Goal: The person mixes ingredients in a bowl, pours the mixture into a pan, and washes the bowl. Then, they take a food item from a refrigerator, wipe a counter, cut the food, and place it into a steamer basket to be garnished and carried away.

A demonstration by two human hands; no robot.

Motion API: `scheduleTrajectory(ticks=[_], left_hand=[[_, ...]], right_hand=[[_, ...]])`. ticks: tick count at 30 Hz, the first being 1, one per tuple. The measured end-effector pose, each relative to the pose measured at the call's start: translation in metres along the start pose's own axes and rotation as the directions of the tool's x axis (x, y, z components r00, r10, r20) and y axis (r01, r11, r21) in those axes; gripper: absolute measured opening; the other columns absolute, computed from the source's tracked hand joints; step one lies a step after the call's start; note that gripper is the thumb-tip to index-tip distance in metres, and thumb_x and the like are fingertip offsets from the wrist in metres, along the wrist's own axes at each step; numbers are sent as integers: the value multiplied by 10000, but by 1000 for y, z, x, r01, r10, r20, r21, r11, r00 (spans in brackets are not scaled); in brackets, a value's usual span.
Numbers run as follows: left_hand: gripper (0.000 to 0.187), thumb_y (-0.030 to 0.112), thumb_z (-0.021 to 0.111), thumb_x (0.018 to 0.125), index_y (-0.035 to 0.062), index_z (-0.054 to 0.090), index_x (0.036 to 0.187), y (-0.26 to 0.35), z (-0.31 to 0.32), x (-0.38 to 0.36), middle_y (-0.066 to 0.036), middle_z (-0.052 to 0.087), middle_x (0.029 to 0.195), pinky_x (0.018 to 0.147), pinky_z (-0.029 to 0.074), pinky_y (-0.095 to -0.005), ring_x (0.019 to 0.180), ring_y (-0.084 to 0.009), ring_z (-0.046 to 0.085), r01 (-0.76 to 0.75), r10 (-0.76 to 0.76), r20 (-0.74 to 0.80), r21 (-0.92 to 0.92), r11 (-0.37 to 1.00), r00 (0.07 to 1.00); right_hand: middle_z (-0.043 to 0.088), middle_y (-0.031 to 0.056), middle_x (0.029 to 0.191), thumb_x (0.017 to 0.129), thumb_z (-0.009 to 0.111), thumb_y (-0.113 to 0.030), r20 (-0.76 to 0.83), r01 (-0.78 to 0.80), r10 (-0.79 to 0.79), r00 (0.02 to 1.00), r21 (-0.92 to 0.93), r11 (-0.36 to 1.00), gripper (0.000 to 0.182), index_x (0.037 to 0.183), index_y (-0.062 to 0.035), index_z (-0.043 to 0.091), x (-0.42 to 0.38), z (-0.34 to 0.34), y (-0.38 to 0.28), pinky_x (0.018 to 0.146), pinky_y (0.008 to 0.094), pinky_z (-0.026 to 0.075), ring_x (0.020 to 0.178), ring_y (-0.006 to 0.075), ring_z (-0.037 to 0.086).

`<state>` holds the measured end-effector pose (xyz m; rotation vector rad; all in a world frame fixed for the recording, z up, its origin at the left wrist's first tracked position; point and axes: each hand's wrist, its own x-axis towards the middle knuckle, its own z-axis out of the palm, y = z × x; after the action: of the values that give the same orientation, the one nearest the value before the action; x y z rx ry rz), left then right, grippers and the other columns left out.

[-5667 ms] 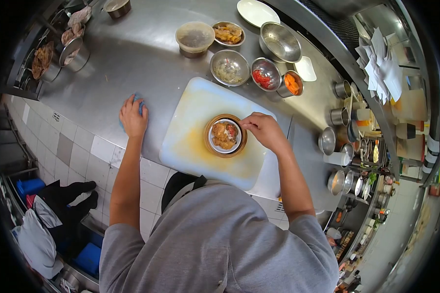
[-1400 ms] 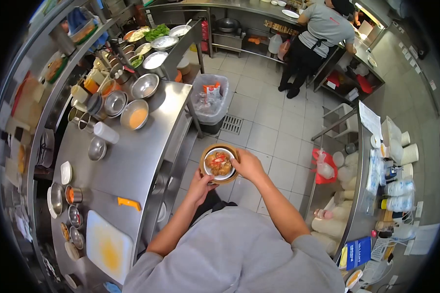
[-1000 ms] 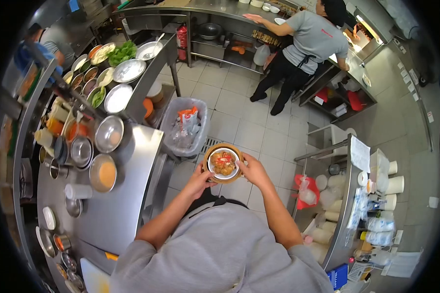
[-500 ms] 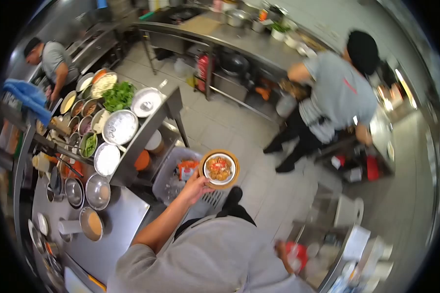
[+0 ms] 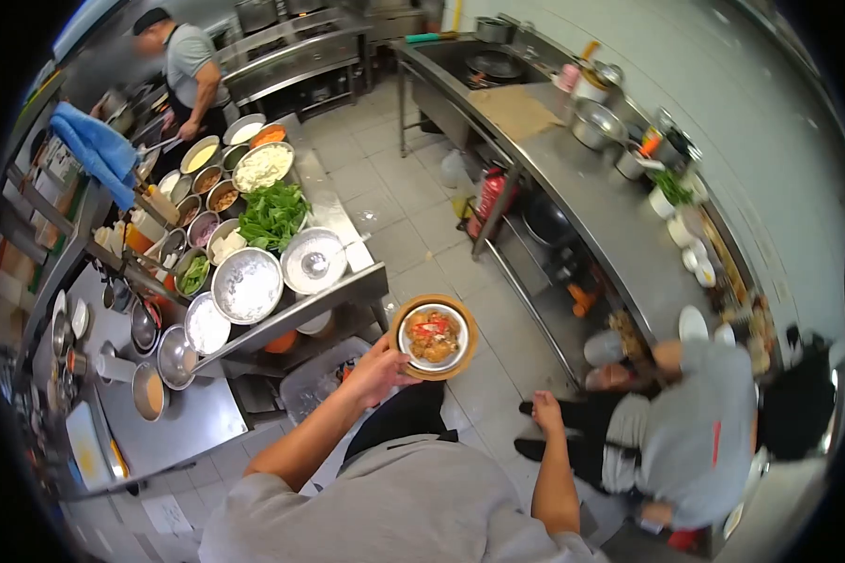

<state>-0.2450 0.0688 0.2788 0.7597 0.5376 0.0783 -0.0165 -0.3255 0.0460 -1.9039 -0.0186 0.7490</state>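
My left hand [image 5: 381, 373] grips the near left edge of a round bamboo steamer basket [image 5: 468, 328], carried level in front of my body. Inside the basket sits a small white bowl [image 5: 407, 338] of orange-brown food pieces [image 5: 432, 343] topped with red slices. The fingers under the basket are partly hidden. Away from it, my right hand [image 5: 546, 411] hangs at my right side, fingers curled in, with nothing visible in it.
At the left, a steel counter [image 5: 338, 246] bears metal bowls, ingredient pots and leafy greens [image 5: 272, 218]. A plastic bin [image 5: 296, 399] stands below. A long steel bench [image 5: 573, 150] runs along the right wall. One co-worker [image 5: 699, 422] bends nearby at right; another [image 5: 192, 70] stands far left.
My view has swung to the right and the left counter shows more fully. The basket stays in my left hand. My right hand has come forward into view. The right co-worker appears lower and nearer.
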Motion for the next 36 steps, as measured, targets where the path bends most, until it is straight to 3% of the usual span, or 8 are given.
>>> scheduleTrajectory(ticks=[2, 8, 11, 20, 26, 29, 32, 36], left_hand=[[517, 92, 538, 864, 106, 364, 1351, 22, 16, 30, -103, 544, 1231, 879, 530, -458, 1050, -259, 618, -49, 48, -25, -57, 997, 999], [566, 94, 540, 847, 113, 331, 1373, 85, 28, 129, -78, 560, 1191, 881, 524, -449, 1039, -218, 617, -127, 117, -72, -144, 981, 990], [594, 130, 552, 843, 127, 319, 1390, 125, 26, 166, -82, 491, 1253, 920, 493, -460, 1124, -224, 552, -120, 103, -133, -126, 985, 986], [576, 126, 537, 848, 130, 330, 1386, 223, 22, 272, -85, 504, 1251, 897, 513, -478, 1098, -222, 572, -317, 219, -392, -204, 926, 893], [505, 143, 556, 862, 78, 396, 1337, 291, 3, 361, -125, 546, 1245, 937, 484, -545, 1098, -293, 589, -437, 242, -557, -247, 865, 794], [491, 196, 576, 849, 47, 453, 1300, 323, -11, 401, -147, 578, 1222, 920, 495, -522, 1101, -308, 590, -516, 278, -616, -249, 819, 737], [505, 239, 574, 847, 32, 468, 1295, 354, -33, 433, -156, 580, 1246, 902, 519, -480, 1095, -305, 602, -598, 324, -671, -223, 770, 667], [477, 220, 551, 858, 30, 461, 1287, 403, -66, 462, -143, 618, 1188, 813, 572, -428, 1025, -285, 642, -619, 323, -698, -218, 755, 639]], right_hand=[[511, 1, 684, 930, 570, -197, 102, 14, -9, 995, -48, 999, 178, 1059, -74, 571, 46, 29, -88, 506, 253, 423, 563, 96, 487], [519, 11, 710, 936, 559, -169, 382, -24, 52, 923, -78, 997, 202, 1098, -50, 582, 166, 62, -176, 527, 266, 447, 571, 120, 516], [524, 15, 716, 934, 561, -159, 347, -55, 95, 933, -124, 991, 208, 1110, -49, 577, 212, 64, -234, 537, 269, 467, 583, 117, 524], [525, -9, 712, 945, 568, -153, 454, 131, -173, 874, 123, 984, 158, 1079, -71, 575, 382, 114, -448, 568, 235, 466, 599, 88, 517], [516, 4, 793, 962, 541, -171, 292, 285, -351, 890, 245, 927, 353, 1290, -57, 483, 536, 141, -603, 564, 239, 462, 633, 84, 502], [540, 3, 826, 965, 541, -192, 226, 355, -416, 881, 267, 896, 374, 1312, -66, 483, 623, 146, -682, 595, 238, 472, 676, 81, 508], [610, 54, 999, 975, 538, -268, 192, 378, -481, 855, 404, 833, 378, 1303, -82, 507, 697, 181, -770, 753, 271, 507, 865, 126, 597], [631, 70, 1030, 975, 525, -240, 227, 462, -510, 829, 236, 855, 327, 1247, -63, 557, 815, 235, -839, 775, 294, 510, 871, 140, 612]])
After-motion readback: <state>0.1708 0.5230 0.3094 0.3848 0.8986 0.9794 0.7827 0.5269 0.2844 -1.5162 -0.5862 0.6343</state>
